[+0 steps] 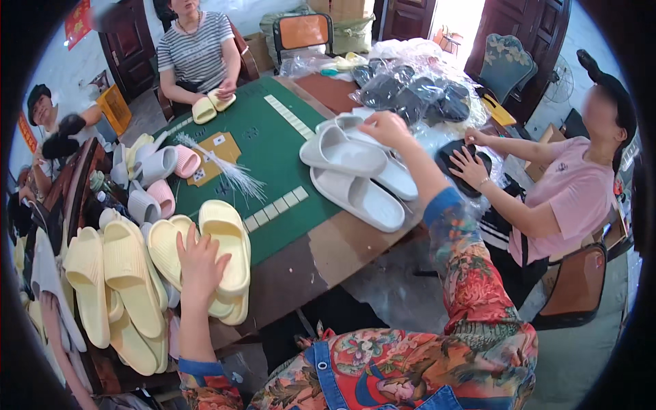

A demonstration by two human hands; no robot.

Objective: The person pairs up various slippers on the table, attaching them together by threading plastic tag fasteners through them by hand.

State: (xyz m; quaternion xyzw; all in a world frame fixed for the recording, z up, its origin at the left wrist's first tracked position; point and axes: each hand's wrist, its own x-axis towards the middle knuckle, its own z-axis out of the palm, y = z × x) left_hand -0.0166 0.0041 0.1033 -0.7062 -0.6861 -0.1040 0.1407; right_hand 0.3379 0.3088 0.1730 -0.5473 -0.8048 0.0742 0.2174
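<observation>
Hands apart on two slipper piles, sorting seemingly midway.
My left hand (199,263) lies spread, fingers open, on the stacked yellow slippers (225,256) at the near left edge of the bench (301,263); my right hand (386,128) reaches far across, fingers curled down onto the white slippers (355,174), though I cannot tell whether it grips one. I judge the yellow ones largely gathered, while white ones lie loose beside the green mat (263,147). Beyond, bagged dark slippers (410,92) sit untouched, and pink slippers (174,178) lie left of the mat.
</observation>
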